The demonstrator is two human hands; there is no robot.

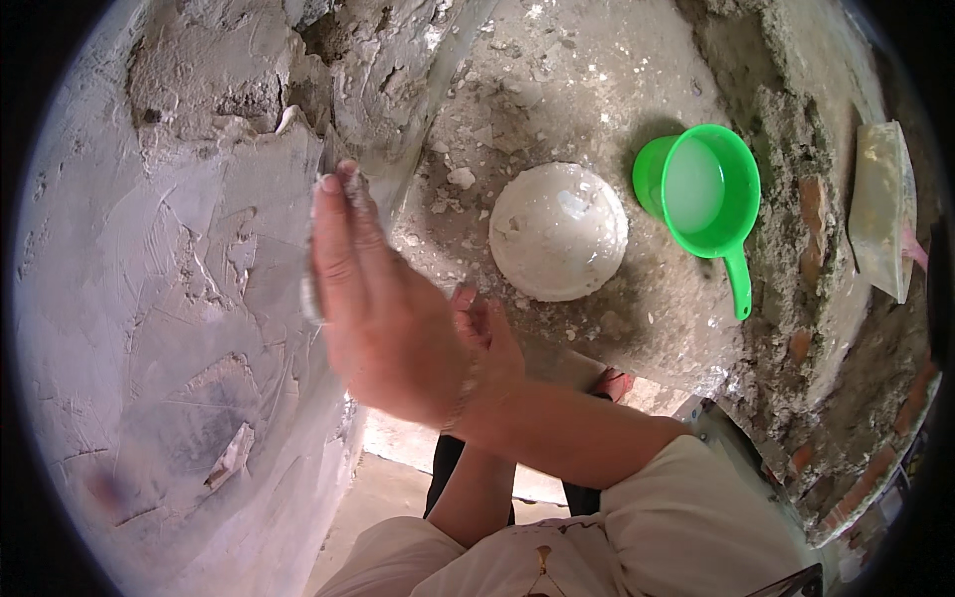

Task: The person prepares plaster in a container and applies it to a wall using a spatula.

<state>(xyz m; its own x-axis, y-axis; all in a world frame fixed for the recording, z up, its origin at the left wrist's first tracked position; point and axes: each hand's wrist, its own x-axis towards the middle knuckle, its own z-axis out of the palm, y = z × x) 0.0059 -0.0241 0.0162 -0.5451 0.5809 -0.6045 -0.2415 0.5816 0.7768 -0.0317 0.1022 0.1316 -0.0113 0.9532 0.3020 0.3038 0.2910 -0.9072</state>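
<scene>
My right hand (378,323) reaches across to the plastered wall (189,298) on the left. Its fingers are straight and pressed together along a thin, flat, plaster-crusted piece (309,284), seen almost edge-on between hand and wall; its kind does not show. Beneath my right wrist, my left hand (492,333) is partly hidden, its visible fingers loosely apart with nothing seen in them. Just beyond it sits a round bowl (537,289) of whitish, wet-looking plaster (559,229).
A green dipper (739,249) with cloudy liquid stands right of the bowl, its handle toward me. Plaster crumbs dot the rough grey surface (587,90). Further right are broken masonry with exposed brick (811,229) and a pale, stained flat board (880,214). The upper left wall is rough and cracked.
</scene>
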